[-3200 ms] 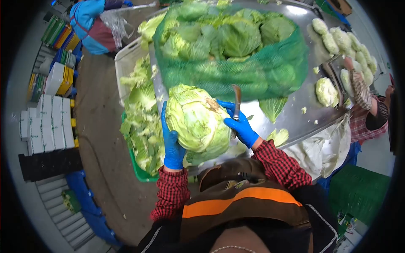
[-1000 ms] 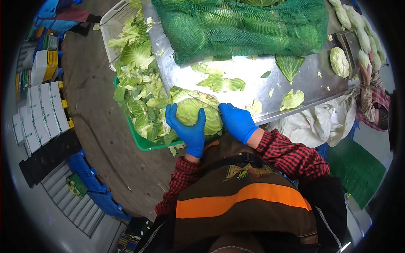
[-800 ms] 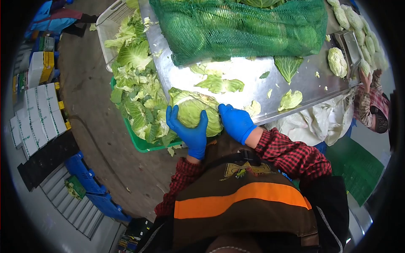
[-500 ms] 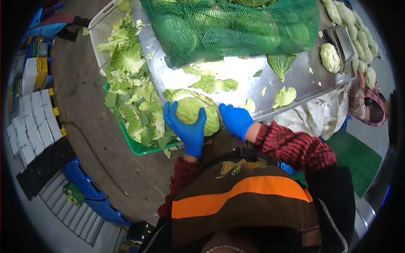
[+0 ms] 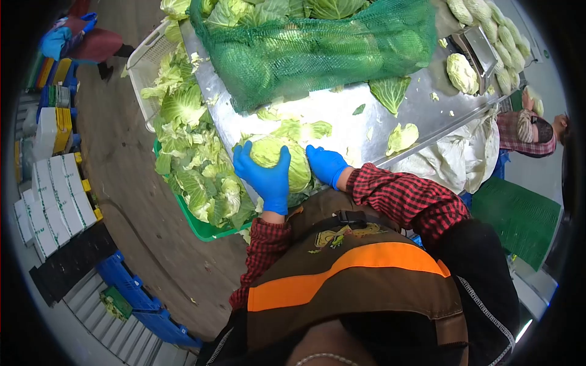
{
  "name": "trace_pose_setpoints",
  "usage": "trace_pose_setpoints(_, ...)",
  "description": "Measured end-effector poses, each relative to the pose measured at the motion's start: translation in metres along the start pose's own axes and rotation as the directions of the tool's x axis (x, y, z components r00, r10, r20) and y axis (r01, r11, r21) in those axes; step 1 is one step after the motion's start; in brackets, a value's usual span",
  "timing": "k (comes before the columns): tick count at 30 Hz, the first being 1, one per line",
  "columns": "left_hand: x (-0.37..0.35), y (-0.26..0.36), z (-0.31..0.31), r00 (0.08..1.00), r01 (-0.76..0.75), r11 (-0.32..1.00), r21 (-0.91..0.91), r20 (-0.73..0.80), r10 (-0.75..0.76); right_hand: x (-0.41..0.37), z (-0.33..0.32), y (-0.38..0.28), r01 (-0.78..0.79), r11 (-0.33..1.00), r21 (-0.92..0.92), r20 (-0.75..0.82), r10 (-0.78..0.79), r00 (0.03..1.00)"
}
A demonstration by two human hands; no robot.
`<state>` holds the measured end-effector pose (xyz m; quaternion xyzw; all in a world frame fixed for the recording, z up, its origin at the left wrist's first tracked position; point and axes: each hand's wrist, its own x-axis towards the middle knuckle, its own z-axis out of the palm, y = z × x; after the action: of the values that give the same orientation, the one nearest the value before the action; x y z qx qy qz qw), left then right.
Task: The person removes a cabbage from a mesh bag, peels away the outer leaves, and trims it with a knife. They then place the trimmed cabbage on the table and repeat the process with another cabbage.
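Note:
A pale green cabbage (image 5: pixel 282 160) sits at the near edge of the metal table, in front of my apron. My left hand (image 5: pixel 264 177), in a blue glove, grips its left and near side with thumb and fingers spread around it. My right hand (image 5: pixel 328 166), also gloved in blue, is at the cabbage's right edge with fingers curled together; whatever they pinch is hidden. Just beyond the cabbage lie loose leaves (image 5: pixel 305 129). A green mesh sack (image 5: pixel 323 58) full of cabbages lies across the table behind them.
Cabbage leaves fill a green crate (image 5: pixel 210 232) and a white basket (image 5: pixel 141 79) on the left. At the right are another cabbage (image 5: pixel 462 74), a metal scale (image 5: pixel 479 52) and white sacking (image 5: pixel 455 155). Co-workers (image 5: pixel 525 134) are at the right and far left.
The camera view has shifted slightly. My right hand has come closer to the cabbage's right side, while my left hand keeps its grip.

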<state>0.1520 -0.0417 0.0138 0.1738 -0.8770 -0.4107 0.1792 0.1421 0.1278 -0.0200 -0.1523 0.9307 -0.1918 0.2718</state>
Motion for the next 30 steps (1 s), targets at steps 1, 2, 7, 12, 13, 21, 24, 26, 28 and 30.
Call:
trace_pose_setpoints(1, -0.001, 0.001, 0.000, 1.000, -0.020, 0.999, 0.030, -0.014, 0.021, -0.001, 0.001, 0.001, -0.005, 1.000, 0.005, 0.003, 0.005, 1.000)
trace_pose_setpoints(2, 0.000, 0.002, 0.003, 0.999, -0.042, 0.998, 0.056, -0.031, 0.044, 0.001, 0.002, 0.002, -0.010, 1.000, 0.002, -0.016, 0.010, 1.000)
trace_pose_setpoints(7, -0.001, 0.007, 0.002, 1.000, 0.025, 0.998, 0.049, -0.019, -0.024, 0.000, 0.000, -0.004, -0.056, 0.998, 0.012, -0.030, 0.056, 0.998)
trace_pose_setpoints(12, -0.001, 0.020, 0.015, 1.000, 0.027, 0.989, 0.144, -0.012, -0.025, -0.003, 0.011, 0.008, -0.017, 1.000, -0.002, -0.153, 0.016, 0.988)
trace_pose_setpoints(13, 0.000, 0.019, 0.015, 1.000, 0.020, 0.987, 0.158, -0.024, -0.016, -0.004, 0.014, 0.005, -0.022, 1.000, 0.007, -0.168, 0.023, 0.986)
trace_pose_setpoints(21, 0.003, 0.019, 0.012, 0.998, 0.056, 0.987, 0.154, 0.003, -0.057, -0.004, 0.008, -0.001, -0.054, 0.999, 0.001, -0.158, 0.053, 0.986)
trace_pose_setpoints(24, 0.002, 0.021, 0.014, 0.999, 0.044, 0.984, 0.170, -0.023, -0.041, -0.007, 0.010, 0.002, -0.053, 0.999, -0.001, -0.157, 0.052, 0.986)
trace_pose_setpoints(26, 0.002, 0.021, 0.015, 1.000, 0.017, 0.982, 0.187, 0.008, -0.019, -0.010, 0.006, -0.002, -0.070, 0.997, 0.012, -0.130, 0.071, 0.989)
trace_pose_setpoints(28, 0.001, 0.019, 0.014, 1.000, -0.005, 0.981, 0.196, 0.015, 0.002, -0.003, 0.009, 0.002, -0.079, 0.997, -0.014, -0.055, 0.079, 0.995)
trace_pose_setpoints(30, 0.004, 0.018, 0.014, 0.999, -0.034, 0.980, 0.195, 0.033, 0.028, 0.001, 0.009, 0.004, -0.101, 0.994, -0.041, 0.014, 0.101, 0.995)
